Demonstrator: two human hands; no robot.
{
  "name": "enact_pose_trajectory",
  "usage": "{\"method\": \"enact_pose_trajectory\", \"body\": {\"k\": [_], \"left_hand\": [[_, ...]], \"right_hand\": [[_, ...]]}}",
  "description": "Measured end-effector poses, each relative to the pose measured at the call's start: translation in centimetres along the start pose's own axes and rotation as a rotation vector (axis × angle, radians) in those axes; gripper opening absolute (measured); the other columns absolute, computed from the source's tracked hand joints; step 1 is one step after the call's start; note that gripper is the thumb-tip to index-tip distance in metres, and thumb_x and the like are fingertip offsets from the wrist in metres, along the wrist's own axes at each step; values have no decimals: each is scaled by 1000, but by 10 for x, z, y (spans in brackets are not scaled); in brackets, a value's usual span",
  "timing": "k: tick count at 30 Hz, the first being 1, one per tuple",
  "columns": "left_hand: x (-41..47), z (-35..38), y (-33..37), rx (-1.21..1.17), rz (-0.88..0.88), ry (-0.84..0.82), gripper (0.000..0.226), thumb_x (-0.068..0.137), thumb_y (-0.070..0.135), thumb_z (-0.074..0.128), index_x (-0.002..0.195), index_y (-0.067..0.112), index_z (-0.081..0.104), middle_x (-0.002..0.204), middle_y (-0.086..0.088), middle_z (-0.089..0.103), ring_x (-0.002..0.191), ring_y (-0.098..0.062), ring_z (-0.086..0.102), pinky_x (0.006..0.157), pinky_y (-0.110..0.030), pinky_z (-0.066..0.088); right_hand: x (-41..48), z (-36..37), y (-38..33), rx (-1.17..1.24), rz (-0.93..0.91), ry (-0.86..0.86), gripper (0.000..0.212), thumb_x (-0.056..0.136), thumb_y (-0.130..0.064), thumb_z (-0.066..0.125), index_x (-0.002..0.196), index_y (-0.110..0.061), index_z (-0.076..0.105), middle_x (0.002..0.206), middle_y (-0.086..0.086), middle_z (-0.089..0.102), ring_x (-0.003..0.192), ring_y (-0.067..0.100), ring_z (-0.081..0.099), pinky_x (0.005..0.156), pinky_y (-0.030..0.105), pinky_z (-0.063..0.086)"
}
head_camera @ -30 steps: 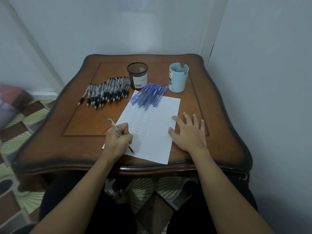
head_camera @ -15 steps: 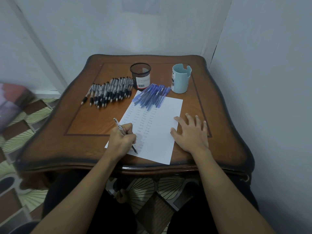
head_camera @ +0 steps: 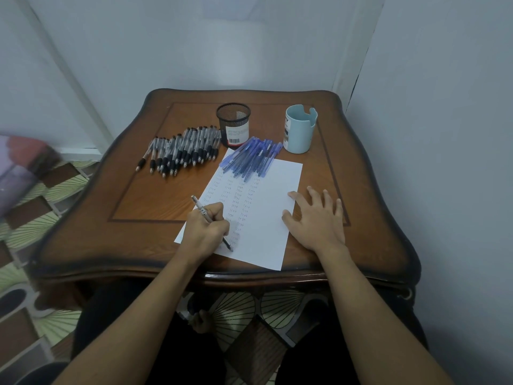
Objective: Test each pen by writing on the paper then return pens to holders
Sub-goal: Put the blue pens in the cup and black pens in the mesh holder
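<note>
On paper [head_camera: 258,218]: left hand [head_camera: 206,232] grips pen [head_camera: 205,213]; right hand [head_camera: 316,218] flat, fingers spread.

The paper [head_camera: 274,207] is white and the table [head_camera: 155,201] is brown. There are blue pens [head_camera: 249,158] and black-gripped clear pens [head_camera: 183,151]. One is a black mesh holder [head_camera: 233,122], the other a pale-blue holder [head_camera: 299,132].

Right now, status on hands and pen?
Left hand grips pen, tip on paper. Right hand flat on paper edge. Other pens lie outside holders.
</note>
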State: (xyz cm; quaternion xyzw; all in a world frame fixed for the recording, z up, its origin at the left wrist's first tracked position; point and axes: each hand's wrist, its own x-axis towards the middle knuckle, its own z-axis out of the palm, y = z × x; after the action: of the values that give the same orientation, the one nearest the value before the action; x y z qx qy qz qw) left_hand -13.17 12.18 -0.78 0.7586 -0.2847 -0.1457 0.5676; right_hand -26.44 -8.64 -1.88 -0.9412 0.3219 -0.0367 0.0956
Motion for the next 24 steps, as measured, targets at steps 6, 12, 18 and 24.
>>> {"method": "enact_pose_trajectory", "body": {"k": [6,12,18,24], "left_hand": [[1,-2,-1,-6,-11,-22,24,58,3,54,51,8,32,46,-4,34,47,-15,34,46,-28,31],[3,-5,-1,-81,-5,-28,18,64,1,56,56,7,40,50,-3,41,48,-16,38,48,-29,34],[8,-7,0,-133,-31,-125,17,86,9,78,91,4,63,94,-9,73,88,-25,72,80,-34,56],[15,-14,4,-120,-62,-125,7,87,13,76,92,8,73,94,-4,75,87,-19,69,76,-28,57]], "right_hand": [[0,0,0,-2,1,-5,66,89,-71,22,149,-45,29,165,1,20,152,33,11,121,58,5],[0,0,0,11,-5,-1,62,92,-69,27,150,-44,29,165,2,20,152,34,11,120,58,5],[-2,-3,0,37,-8,-6,58,95,-68,33,148,-44,35,163,-1,24,152,31,14,120,56,4],[-11,-6,-24,68,-16,80,55,95,-63,34,141,-37,49,153,-4,43,144,22,32,120,55,14]]}}
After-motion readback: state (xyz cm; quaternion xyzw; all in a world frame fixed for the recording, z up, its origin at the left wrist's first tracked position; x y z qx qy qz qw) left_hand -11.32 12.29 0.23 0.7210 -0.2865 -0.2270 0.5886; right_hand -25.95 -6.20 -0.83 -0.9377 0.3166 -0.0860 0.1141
